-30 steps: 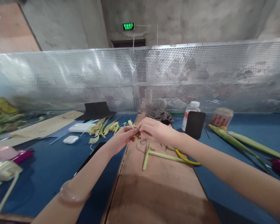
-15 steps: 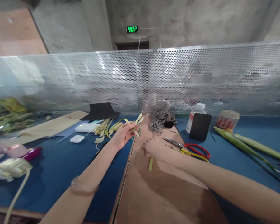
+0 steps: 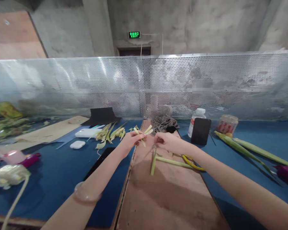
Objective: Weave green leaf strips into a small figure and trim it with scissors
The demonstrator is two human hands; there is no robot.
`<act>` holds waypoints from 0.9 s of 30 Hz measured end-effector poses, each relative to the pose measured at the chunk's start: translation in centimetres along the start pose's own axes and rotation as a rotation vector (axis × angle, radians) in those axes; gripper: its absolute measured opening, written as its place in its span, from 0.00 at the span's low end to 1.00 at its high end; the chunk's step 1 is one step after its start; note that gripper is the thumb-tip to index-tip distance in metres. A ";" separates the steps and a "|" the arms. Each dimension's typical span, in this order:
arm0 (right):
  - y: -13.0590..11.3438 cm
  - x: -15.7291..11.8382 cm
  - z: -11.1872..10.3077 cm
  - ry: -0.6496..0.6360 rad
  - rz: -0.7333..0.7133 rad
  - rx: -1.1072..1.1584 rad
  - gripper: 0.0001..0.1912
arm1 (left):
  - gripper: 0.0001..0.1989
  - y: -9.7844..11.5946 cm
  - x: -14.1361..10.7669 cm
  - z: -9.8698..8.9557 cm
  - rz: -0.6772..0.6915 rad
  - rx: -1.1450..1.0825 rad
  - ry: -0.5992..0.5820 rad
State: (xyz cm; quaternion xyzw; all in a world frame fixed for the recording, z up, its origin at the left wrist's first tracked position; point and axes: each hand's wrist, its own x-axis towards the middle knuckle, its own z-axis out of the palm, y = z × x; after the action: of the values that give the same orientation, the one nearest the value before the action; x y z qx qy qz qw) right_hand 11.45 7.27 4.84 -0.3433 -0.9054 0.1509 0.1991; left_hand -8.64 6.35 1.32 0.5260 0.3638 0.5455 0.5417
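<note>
Several pale leaf strips, which look like corn husk, fan out from the pinched fingers of my left hand. Just to the right, my right hand hovers over the wooden board with fingers curled together; whatever is in them is hidden or too thin to name. Below it on the board lie a short green strip and a longer green strip. My right forearm covers most of the scissors; one yellow handle shows beneath it.
Grey yarn lies tangled at the board's far end. To the right stand a bottle, a black phone-like slab and a jar, near long husk leaves. Leaf scraps and a white case lie left.
My right hand has risen off the board and shifted slightly right, uncovering the green strips. My left hand has moved a little right with the leaf strips, closer to it.
</note>
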 end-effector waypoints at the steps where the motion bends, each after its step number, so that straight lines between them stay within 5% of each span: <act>1: -0.5 -0.4 -0.2 0.013 -0.015 0.005 0.06 | 0.06 -0.1 -0.2 0.3 -0.009 -0.010 -0.024; 9: -2.3 -2.0 -0.4 0.192 -0.013 0.172 0.06 | 0.04 -0.1 -1.6 2.3 -0.116 -0.107 -0.251; 16: -2.4 -1.4 -2.1 0.269 -0.013 0.390 0.09 | 0.04 1.7 -2.0 1.1 -0.015 -0.234 -0.233; 21: -0.9 -0.8 0.2 0.127 -0.055 0.093 0.24 | 0.10 2.2 -2.2 0.1 0.041 -0.312 -0.279; 27: 0.5 0.2 3.2 0.149 -0.064 -0.101 0.11 | 0.16 3.2 -2.8 -0.1 0.079 -0.430 -0.244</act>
State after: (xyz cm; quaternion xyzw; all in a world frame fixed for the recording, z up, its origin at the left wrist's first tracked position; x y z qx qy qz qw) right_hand 10.07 7.34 1.93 -0.3341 -0.9051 0.0728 0.2529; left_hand -9.80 3.16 3.86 0.4744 0.1505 0.5637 0.6592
